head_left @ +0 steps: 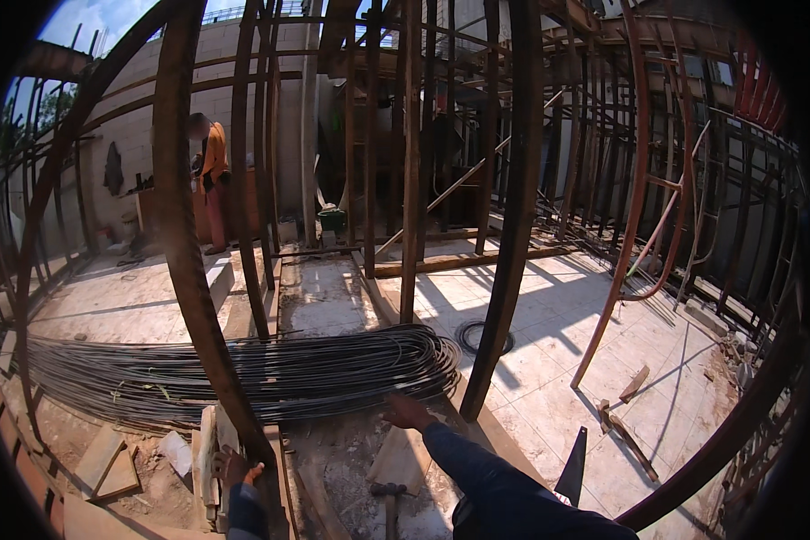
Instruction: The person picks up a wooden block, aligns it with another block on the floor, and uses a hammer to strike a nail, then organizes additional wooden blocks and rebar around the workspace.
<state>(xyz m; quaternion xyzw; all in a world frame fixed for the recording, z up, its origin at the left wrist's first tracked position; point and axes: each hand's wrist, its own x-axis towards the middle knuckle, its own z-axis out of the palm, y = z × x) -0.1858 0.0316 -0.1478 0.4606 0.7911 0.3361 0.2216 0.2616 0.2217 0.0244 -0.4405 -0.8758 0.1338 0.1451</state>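
My left hand (234, 466) is low in the view, against a stack of short upright boards (209, 468) beside the foot of a leaning timber post (209, 342). Its thumb stands apart from the fingers, and no loose thing shows in it. My right hand (409, 412) reaches forward with fingers stretched out, near the front edge of a long bundle of bent steel rods (333, 369). Nothing shows in that hand. A hammer (390, 504) lies below it, next to a flat piece of wood (403, 457).
A handsaw (574, 463) stands right of my right forearm. Wood offcuts (634, 384) lie on the pale floor (549, 360), near a coil of wire (484, 337). Several posts rise around me. A bent red metal frame (616, 279) stands right. Another person (214, 162) stands far left.
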